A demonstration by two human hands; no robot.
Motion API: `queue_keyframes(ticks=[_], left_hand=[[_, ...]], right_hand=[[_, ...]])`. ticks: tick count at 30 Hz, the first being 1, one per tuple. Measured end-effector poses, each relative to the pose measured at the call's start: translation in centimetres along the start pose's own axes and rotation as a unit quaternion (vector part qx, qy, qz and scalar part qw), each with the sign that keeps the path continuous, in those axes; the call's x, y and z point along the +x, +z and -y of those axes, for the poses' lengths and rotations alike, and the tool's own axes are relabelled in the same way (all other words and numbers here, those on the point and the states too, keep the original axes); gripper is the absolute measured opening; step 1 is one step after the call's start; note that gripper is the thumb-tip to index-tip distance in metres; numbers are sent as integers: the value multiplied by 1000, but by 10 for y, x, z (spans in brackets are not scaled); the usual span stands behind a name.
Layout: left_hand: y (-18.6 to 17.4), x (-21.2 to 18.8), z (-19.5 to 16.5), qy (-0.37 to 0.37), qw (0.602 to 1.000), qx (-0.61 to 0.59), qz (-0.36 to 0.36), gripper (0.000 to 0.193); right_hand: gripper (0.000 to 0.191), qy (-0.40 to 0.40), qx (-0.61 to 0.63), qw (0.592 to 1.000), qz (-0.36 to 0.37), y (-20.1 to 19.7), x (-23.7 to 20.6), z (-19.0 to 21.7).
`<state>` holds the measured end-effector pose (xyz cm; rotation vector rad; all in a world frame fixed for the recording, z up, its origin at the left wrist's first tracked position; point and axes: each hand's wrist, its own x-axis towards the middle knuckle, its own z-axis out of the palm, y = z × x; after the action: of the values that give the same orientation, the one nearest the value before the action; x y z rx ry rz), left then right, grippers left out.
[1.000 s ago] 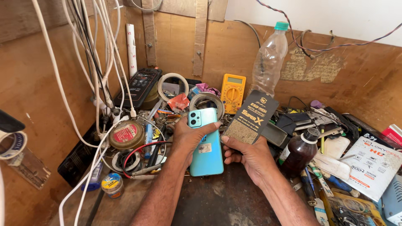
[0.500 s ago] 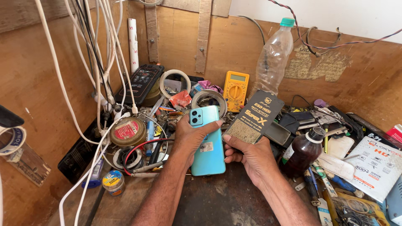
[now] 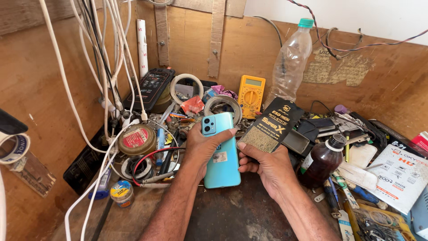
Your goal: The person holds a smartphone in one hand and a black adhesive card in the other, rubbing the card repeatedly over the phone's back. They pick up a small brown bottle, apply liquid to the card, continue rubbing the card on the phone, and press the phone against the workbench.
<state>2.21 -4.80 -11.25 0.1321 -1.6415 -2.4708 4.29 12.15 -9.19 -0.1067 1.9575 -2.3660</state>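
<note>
The left hand (image 3: 201, 147) grips the turquoise phone (image 3: 221, 154), back side up, just in front of the yellow multimeter (image 3: 251, 95), while the right hand (image 3: 267, 166) pinches a black packet (image 3: 272, 127) beside it.

Left hand (image 3: 203, 145), right hand (image 3: 263, 165): both grips closed.

yellow multimeter (image 3: 251, 95), clear plastic bottle (image 3: 292, 61), brown bottle (image 3: 323, 161)

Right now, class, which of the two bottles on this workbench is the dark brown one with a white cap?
The short brown bottle beside the right hand. The other, a tall clear plastic bottle with a green cap, stands against the back wall.
</note>
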Motion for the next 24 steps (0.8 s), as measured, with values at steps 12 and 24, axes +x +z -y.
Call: queue_keyframes(ticks=[12, 24], left_hand=[[0, 0, 3, 4, 1000, -16, 18, 40], [0, 4, 0, -23, 997, -64, 30, 42]], right_hand=[[17, -18, -4, 999, -35, 6, -14, 11], [17, 21, -24, 998, -48, -8, -12, 11]])
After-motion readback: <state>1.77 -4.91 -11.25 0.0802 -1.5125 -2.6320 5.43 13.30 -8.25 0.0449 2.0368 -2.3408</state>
